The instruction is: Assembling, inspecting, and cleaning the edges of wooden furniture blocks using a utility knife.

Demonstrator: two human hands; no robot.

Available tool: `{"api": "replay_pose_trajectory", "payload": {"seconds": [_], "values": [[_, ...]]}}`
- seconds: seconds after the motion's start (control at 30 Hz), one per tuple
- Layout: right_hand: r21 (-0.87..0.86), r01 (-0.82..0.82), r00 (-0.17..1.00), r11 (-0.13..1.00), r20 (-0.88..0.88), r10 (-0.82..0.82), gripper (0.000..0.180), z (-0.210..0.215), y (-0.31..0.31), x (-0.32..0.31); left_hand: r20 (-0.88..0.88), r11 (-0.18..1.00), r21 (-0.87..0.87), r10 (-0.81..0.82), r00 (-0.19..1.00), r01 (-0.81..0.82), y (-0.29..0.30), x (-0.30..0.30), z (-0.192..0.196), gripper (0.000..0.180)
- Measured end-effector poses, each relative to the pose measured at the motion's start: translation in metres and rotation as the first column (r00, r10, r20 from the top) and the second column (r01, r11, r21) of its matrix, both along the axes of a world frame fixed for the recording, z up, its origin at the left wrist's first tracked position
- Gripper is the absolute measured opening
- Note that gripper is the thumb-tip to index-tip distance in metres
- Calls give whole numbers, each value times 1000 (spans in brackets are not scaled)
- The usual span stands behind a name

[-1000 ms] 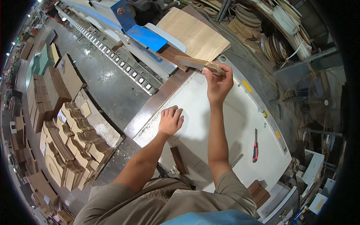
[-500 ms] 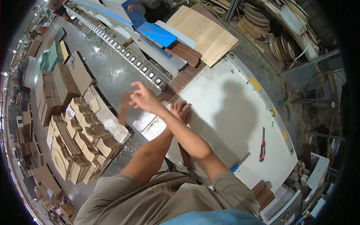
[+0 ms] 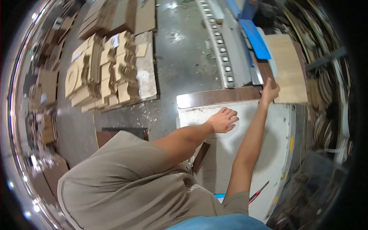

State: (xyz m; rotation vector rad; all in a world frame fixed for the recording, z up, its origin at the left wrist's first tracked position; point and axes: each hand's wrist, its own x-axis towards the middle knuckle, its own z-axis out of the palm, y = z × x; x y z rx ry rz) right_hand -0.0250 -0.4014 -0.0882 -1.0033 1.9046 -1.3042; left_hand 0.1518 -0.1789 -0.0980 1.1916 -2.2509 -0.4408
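My left hand [image 3: 224, 120] hovers over or rests lightly on the white tabletop [image 3: 245, 115], fingers spread and nothing in them; contact with the surface is hard to judge. Farther right, my right hand [image 3: 270, 92] reaches to the near end of the dark brown wood-grain strips [image 3: 264, 71] beside the machine. Its fingers curl over that end, partly hiding it. A long brown wood-grain strip [image 3: 218, 97] lies along the table's far edge, beyond my left hand.
A blue machine guard [image 3: 256, 40] overhangs the strips, with light wood panels [image 3: 287, 69] to its right. A red-and-black utility knife [image 3: 257, 193] lies on the table near my right arm. Stacks of curved-edge boards [image 3: 103, 73] stand on the floor at left.
My right hand has swung from the left, where a blurred brown piece was beside it, to the strips at right. My left hand has come off the table's edge strip. The view has turned left.
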Motion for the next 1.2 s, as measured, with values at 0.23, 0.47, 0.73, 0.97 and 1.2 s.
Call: {"api": "replay_pose_trajectory", "payload": {"seconds": [0.23, 0.47, 0.73, 0.97, 1.2], "values": [[-20, 42, 939, 999, 342, -33, 52, 12, 44, 21, 23, 999, -16, 35, 999, -34, 3, 9, -7, 34], [-32, 334, 849, 942, 444, -286, 49, 2, 211, 24, -6, 996, 72, -43, 999, 43, 3, 7, -10, 37], [-55, 443, 764, 895, 545, -345, 47, 78, 352, 69, -69, 990, 126, -51, 996, 59, -2, 5, -11, 51], [-298, 384, 882, 874, 397, -252, 46, 128, 425, 80, -908, 109, 389, 215, 360, 915, 86, 29, 113, 57], [-440, 204, 917, 875, 399, -13, 40, 157, 442, 83, -860, 447, 490, 386, 333, 748, 137, 39, 185, 34]]}}
